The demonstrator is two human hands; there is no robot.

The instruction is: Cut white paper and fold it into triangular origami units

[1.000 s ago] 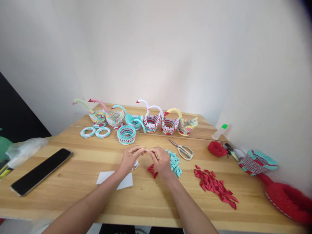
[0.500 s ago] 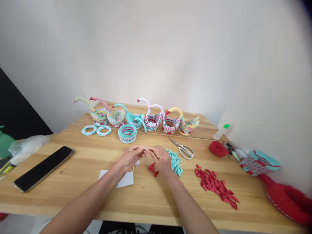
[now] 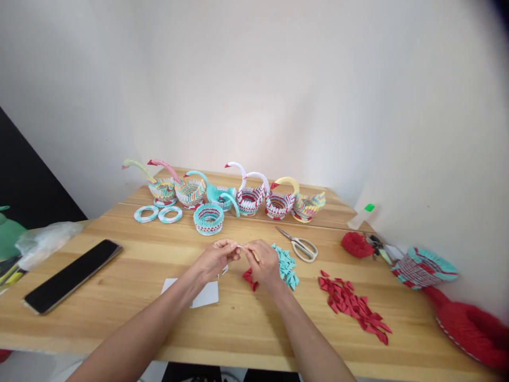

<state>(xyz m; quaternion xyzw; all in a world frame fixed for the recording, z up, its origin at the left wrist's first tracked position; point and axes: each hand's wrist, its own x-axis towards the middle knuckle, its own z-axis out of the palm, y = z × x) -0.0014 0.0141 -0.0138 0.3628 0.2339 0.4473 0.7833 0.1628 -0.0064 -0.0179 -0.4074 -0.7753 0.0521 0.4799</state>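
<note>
Between my hands is a small piece of white paper (image 3: 239,246), mostly covered by fingertips. My left hand (image 3: 218,258) pinches it from the left, and my right hand (image 3: 262,261) grips its other side. Beneath my left forearm lies a sheet of white paper (image 3: 207,295), with small white folded pieces (image 3: 225,271) by the left wrist. A few red folded triangles (image 3: 250,278) sit beside my right hand. Just past that hand is a pile of turquoise folded triangles (image 3: 287,265). A larger heap of red triangles (image 3: 353,305) spreads farther right.
Scissors (image 3: 301,245) lie beyond the turquoise pile. Folded-paper swans (image 3: 191,193) line the back, with a turquoise paper ring basket (image 3: 209,219) and two flat rings (image 3: 170,214) before them. A black phone (image 3: 73,276) lies left. Red paper pieces (image 3: 473,329) stand along the right wall.
Both hands stay together over the table, their fingers shifting slightly around the small white paper. The view has tilted and shifted a little; the objects on the table keep their places.
</note>
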